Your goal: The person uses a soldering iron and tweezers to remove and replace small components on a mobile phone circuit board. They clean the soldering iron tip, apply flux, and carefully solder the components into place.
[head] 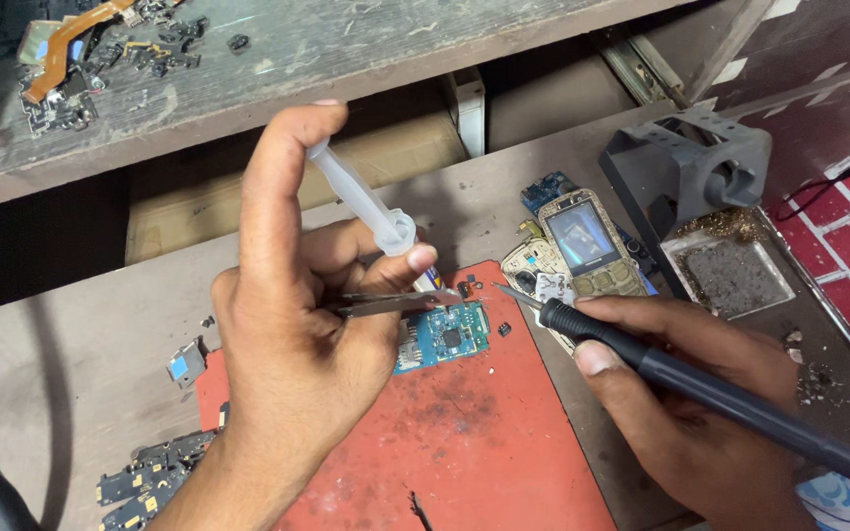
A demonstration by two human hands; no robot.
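My left hand [297,324] grips a clear plastic syringe [366,202] with the thumb on its plunger, and also pinches metal tweezers [395,303]. Both tips hover just above a small blue circuit board [445,336] on a red work mat [474,442]. My right hand [691,403] holds a dark soldering iron [661,369] like a pen. Its metal tip [514,295] points left, close to the board's upper right edge but apart from it.
A beige phone front with a keypad and screen [582,246] lies on loose parts right of the mat. A grey iron stand with a dirty sponge tray [725,275] sits at right. Small boards lie at bottom left [145,482] and on the upper shelf [71,59].
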